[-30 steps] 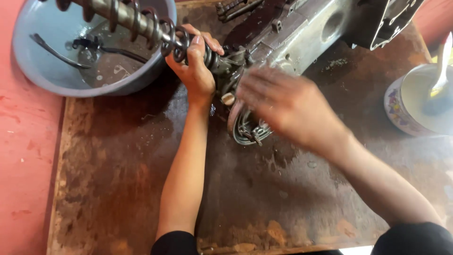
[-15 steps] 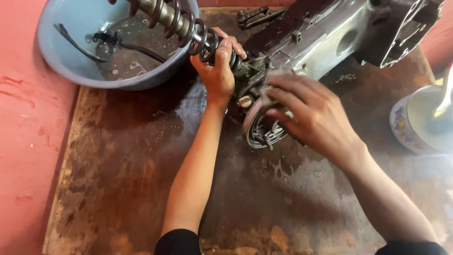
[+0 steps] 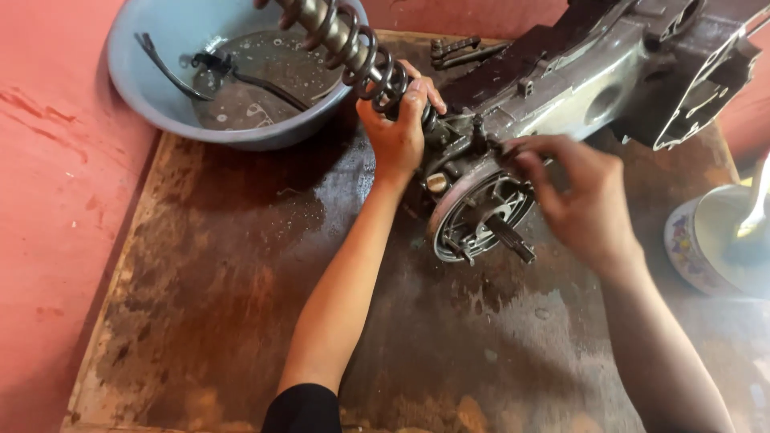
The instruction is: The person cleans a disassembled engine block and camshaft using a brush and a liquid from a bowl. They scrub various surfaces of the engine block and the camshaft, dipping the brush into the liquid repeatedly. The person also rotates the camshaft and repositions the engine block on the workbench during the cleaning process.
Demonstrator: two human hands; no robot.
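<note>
Head view: one camera looking down on a wet, rust-stained board (image 3: 224,321) set against a pink floor.
Engine casing (image 3: 577,80): grey cast-metal scooter swingarm unit lying across the far side of the board, its round brake hub (image 3: 480,218) turned toward the person, a short splined axle (image 3: 511,239) poking out of the hub.
Shock absorber (image 3: 353,40): coil spring on a metal rod, bolted to the casing beside the hub and slanting up over the blue basin (image 3: 140,96).
Handling, as I judge it: heavy and rigid, not something to lift one-handed; it looks wet and greasy, so bare cast faces would slip. The spring coils and the hub rim give ridges to grip; the edges of the open casing look sharp.
Left hand (image 3: 397,132): wrapped shut around the lower coils of the shock absorber, thumb over the top, steadying the whole unit.
Right hand (image 3: 581,196): fingers (image 3: 533,156) bent and drawn together at the upper rim of the brake hub, touching the metal there; whether they pinch a small part I cannot tell.
Hub relative to fingers: directly under and just left of the right fingertips, between the two hands.
Nearby: basin with murky water and dark tools; a flowered bowl (image 3: 682,232) at the right edge.
</note>
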